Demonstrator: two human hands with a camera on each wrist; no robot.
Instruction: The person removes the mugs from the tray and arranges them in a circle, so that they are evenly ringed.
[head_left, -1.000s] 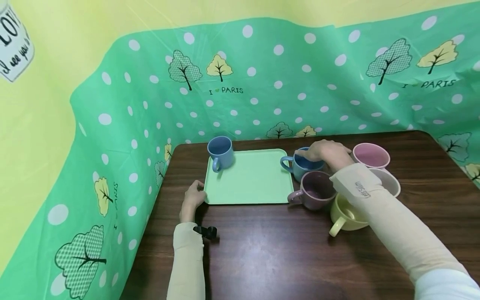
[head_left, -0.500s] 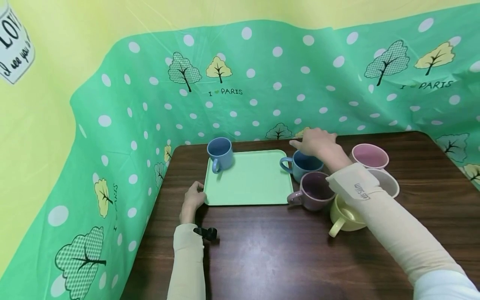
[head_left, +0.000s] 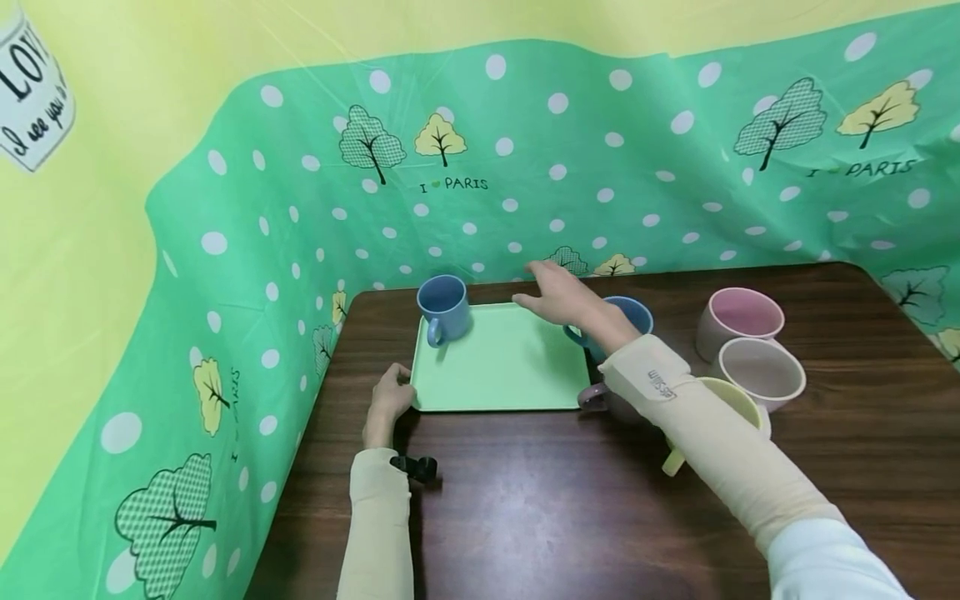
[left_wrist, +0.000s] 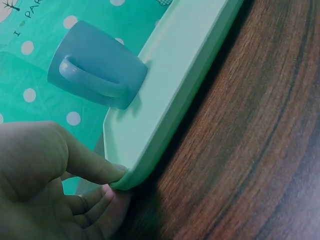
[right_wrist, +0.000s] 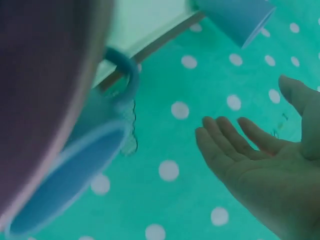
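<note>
My left hand (head_left: 390, 396) pinches the near left corner of a light green tray (head_left: 502, 367); in the left wrist view the thumb lies on the rim with fingers beneath. On the tray's far left corner stands a blue mug (head_left: 444, 308), upright, handle toward me. Above the tray's far right part hovers my right hand (head_left: 558, 293), fingers spread and holding nothing. A second blue mug (head_left: 636, 312) stands at the tray's right edge, partly hidden by the right forearm. The purple mug (head_left: 592, 398) in front of it is mostly covered by the sleeve.
On the table's right stand a pink mug (head_left: 745, 311), a white mug (head_left: 761, 371) and a yellow mug (head_left: 731, 396), close together. A dark wooden table (head_left: 510, 500) extends in front of the tray. Green polka-dot cloth (head_left: 525, 167) hangs behind the table.
My right hand has moved left from above the second blue mug to over the tray, with nothing in it. The left hand stays at the tray corner, and the mugs have not moved.
</note>
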